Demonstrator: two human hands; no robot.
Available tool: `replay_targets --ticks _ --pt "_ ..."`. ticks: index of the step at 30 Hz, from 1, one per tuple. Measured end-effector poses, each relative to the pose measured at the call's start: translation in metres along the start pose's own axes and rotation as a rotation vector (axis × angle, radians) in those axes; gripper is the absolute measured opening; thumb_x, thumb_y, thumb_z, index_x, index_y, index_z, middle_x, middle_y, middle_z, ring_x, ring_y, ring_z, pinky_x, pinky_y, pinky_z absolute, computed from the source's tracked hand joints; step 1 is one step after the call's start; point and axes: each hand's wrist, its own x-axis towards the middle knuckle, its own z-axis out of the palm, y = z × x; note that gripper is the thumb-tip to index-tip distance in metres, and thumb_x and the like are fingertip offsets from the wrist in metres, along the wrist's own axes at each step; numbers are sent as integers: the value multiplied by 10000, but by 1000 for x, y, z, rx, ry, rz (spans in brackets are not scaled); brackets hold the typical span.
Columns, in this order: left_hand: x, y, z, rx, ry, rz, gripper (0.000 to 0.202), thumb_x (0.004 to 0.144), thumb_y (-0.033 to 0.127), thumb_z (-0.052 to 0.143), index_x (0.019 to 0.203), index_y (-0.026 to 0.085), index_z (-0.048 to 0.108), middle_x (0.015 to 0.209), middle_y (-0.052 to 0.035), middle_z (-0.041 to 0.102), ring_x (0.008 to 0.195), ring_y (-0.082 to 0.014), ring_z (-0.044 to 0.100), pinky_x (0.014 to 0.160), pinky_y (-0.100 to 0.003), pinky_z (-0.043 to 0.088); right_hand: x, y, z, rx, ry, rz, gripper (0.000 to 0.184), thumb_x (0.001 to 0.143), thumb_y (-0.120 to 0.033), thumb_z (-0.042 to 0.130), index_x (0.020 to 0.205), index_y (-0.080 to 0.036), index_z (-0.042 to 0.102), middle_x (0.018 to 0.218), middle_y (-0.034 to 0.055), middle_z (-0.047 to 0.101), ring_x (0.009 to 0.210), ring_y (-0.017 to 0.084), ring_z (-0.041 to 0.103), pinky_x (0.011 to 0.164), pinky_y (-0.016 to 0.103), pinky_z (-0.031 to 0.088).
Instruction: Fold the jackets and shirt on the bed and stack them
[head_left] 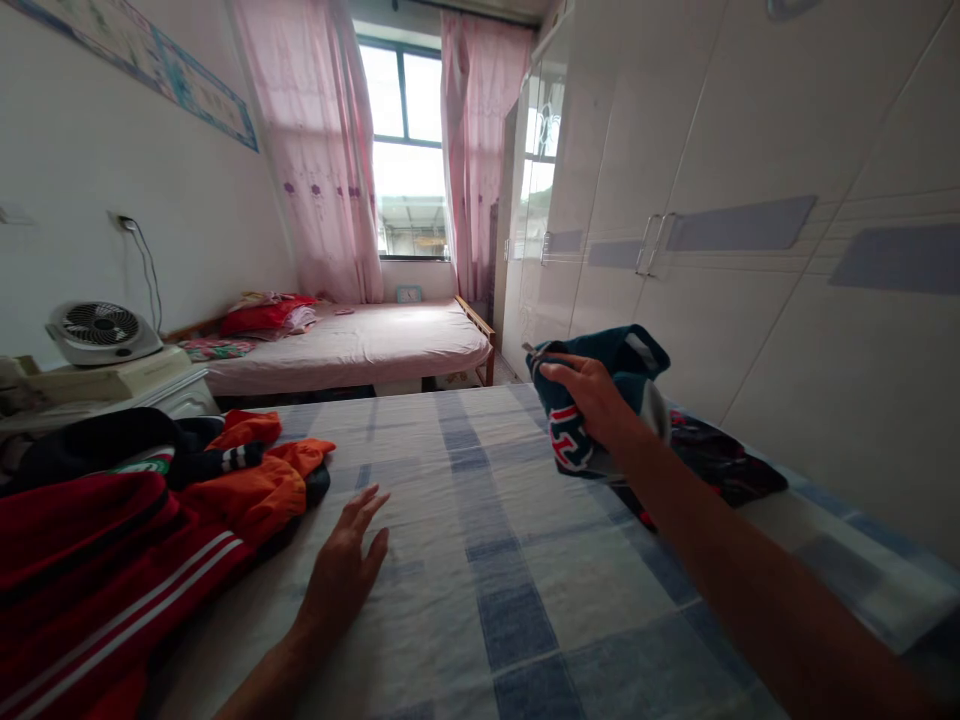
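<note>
While the right hand [591, 395] grips a teal garment [626, 350] at the right of the bed [420, 560], its shape lost in bunching, the forearm partly hides a dark garment [724, 465]; the left hand [343, 560] is loosely spread, empty; a red garment [97, 550] is cut off at left.

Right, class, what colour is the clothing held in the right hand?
The clothing is mostly dark teal, with a red and white marking; see the head view.
</note>
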Motion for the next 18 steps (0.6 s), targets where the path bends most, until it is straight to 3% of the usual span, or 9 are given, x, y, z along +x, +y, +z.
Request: replay_targets --ticks 4,6,8,11,14,18 --pt "1 11 -11 -111 120 -52 436 894 338 425 1318 240 408 1349 -107 463 1162 -237 526 914 -422 492 -7 -43 46 292 -169 -85 370 719 -375 637 1026 -170 666 661 -10 640 544 105 568 521 225 468" --pt "0 17 -19 -127 196 -52 463 912 325 399 1366 253 343 1376 -99 438 1177 -232 512 962 -436 450 -13 -48 55 244 -183 -127 393 732 -383 629 1065 -179 661 707 -2 658 595 116 590 561 233 484" --pt "-1 20 -25 -80 253 -14 494 914 323 400 1395 259 304 1417 -91 392 1262 -246 426 1034 -460 371 -19 -39 58 71 -174 -139 384 739 -394 622 1054 -181 675 767 5 676 642 129 601 587 237 486" --pt "-1 19 -32 97 248 75 532 888 347 462 1391 244 327 1421 -102 380 1299 -272 364 1058 -474 321 -28 0 52 -213 -210 -90 345 760 -417 587 974 -173 703 832 12 691 701 154 613 604 242 482" --pt "0 17 -33 264 147 161 498 854 364 526 1319 213 429 1294 -114 507 1184 -272 474 1001 -454 376 -35 55 35 -351 -260 13 372 789 -470 517 857 -159 710 801 21 694 735 184 625 620 253 485" --pt "8 28 -35 378 71 199 391 863 338 506 1222 182 518 1175 -114 579 1092 -263 525 944 -421 418 -45 121 0 -423 -6 172 467 821 -508 379 862 -153 680 705 46 665 675 184 631 583 261 484"
